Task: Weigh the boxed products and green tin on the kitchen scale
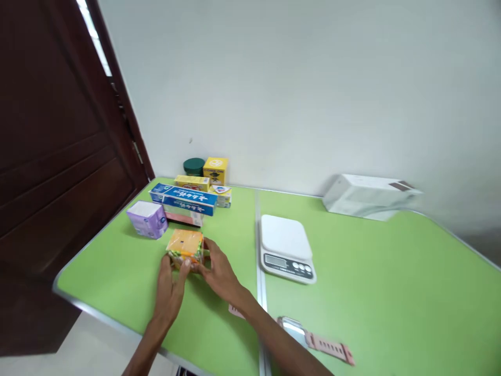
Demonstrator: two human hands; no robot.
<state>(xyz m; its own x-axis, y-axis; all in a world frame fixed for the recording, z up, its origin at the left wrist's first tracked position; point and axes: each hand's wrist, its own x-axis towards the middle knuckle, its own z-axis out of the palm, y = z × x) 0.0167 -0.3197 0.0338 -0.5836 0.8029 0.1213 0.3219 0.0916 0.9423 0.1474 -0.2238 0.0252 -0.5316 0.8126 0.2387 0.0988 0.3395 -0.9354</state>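
Orange-topped, glossy-wrapped cuboid pack [185, 242] sits between both hands on the table's left half, at one o'clock from the left hand [169, 295] and ten o'clock from the right hand [222, 277]. Both touch it, so neither is nearer; fingers bracket its sides, thumbs against the near face, pinching it between them. Its top looks nearly square, so I cannot tell a long axis, nor whether its base touches the table.

From the pack, a purple-and-white box [147, 219] stands near at ten o'clock, a long blue carton [183, 198] at twelve, and a white plastic scale [287, 245] at three. Beneath is a metal-edged, lime-green table [364, 271]; beyond rise a pale wall [297, 94] and, at ten, a dark red-brown door [50, 146].
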